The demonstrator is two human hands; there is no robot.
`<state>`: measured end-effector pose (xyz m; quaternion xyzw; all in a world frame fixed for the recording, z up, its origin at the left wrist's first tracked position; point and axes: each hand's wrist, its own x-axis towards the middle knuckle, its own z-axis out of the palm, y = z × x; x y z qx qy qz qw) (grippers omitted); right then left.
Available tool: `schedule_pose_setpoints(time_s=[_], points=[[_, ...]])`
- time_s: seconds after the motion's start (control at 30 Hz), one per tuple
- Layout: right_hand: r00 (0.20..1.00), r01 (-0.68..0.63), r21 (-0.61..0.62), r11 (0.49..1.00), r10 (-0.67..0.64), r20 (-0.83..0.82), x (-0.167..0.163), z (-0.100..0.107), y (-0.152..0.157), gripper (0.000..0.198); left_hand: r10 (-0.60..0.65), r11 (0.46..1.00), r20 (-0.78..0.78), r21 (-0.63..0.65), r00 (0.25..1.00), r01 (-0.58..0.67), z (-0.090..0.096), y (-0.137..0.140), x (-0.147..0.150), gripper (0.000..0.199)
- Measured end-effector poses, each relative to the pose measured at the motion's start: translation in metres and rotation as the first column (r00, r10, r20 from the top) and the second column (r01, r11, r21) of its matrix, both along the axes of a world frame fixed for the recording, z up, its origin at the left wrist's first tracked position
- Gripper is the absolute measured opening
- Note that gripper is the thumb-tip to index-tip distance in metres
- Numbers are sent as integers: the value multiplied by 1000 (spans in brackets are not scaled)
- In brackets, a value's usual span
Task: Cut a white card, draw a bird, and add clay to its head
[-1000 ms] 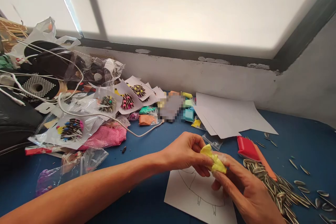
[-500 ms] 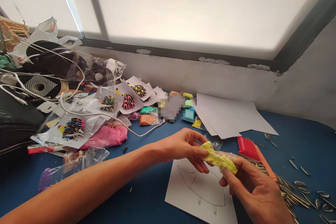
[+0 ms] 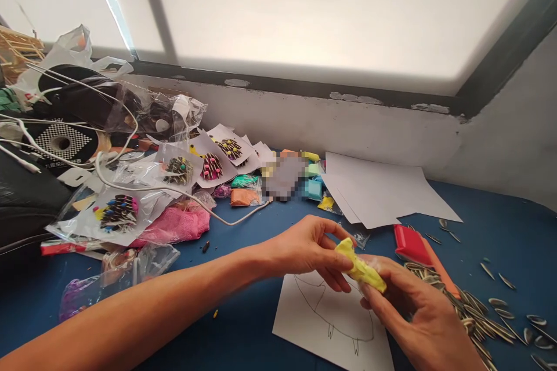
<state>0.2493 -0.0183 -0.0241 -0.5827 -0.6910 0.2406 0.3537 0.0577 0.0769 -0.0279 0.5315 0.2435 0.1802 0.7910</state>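
A lump of yellow modelling clay (image 3: 361, 268) is pinched at both ends above the table. My left hand (image 3: 311, 249) grips its upper left end between thumb and fingers. Thumb and fingers of my right hand (image 3: 418, 307) are closed on the other end. Beneath the hands lies a white sheet with a pencil drawing (image 3: 335, 324) of a rounded animal with a pointed snout and short legs. The hands hide the upper right part of the drawing.
Sunflower seeds (image 3: 483, 316) lie on the right beside a red clay pack (image 3: 411, 245). White paper sheets (image 3: 383, 191) rest near the wall. Several seed-covered hedgehog pictures (image 3: 119, 213), a pink cloth (image 3: 174, 227) and a white cable (image 3: 226, 222) are on the left.
My hands have come closer together, and the yellow clay between them looks shorter and more bunched. The right hand has shifted slightly left.
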Motion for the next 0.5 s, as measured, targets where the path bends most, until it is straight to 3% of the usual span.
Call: schedule_pose_setpoints(time_s=[0.33,0.5], points=[[986,39,-104,994,-55,-158,-5,10,6,35,-27,1000,42,7,999,27,6,9,-6,59],[996,-3,-116,993,-8,-91,-2,6,2,36,-8,999,7,47,1000,8,8,5,-5,47]])
